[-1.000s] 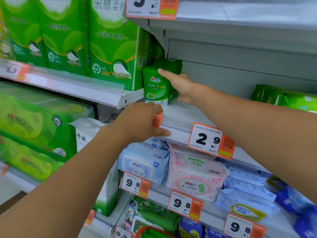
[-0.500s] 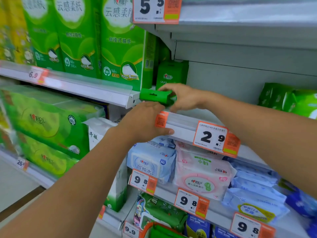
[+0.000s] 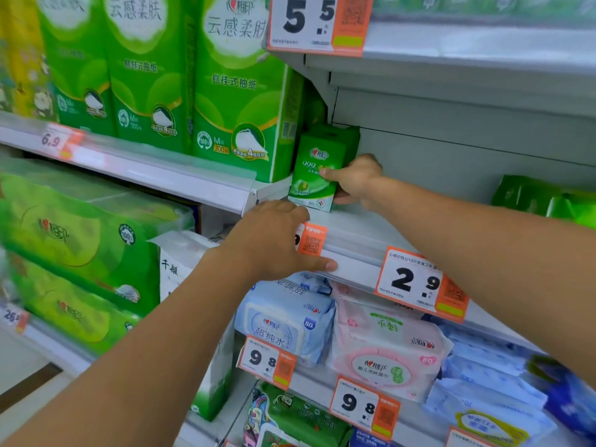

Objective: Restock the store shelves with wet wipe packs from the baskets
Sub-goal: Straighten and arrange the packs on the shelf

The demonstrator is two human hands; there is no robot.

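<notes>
A small green wet wipe pack [image 3: 314, 175] stands upright at the left end of the grey middle shelf [image 3: 354, 233], with another green pack close behind it. My right hand [image 3: 353, 182] grips the front pack from its right side, thumb across the face. My left hand [image 3: 277, 240] holds the shelf's front rail, fingers over the top and thumb under, beside an orange price tag [image 3: 311, 240]. No basket is in view.
Tall green tissue packs [image 3: 238, 91] fill the shelf to the left. Blue and pink wipe packs [image 3: 383, 350] lie on the shelf below. More green packs [image 3: 548, 198] sit at the far right. Price labels 2.9 [image 3: 416, 282] and 5.5 [image 3: 316, 24] hang on the rails.
Half a second ago my right hand held the green pack lying flat above the rail. Now the pack stands upright on the shelf in front of the other one. My left hand stayed put.
</notes>
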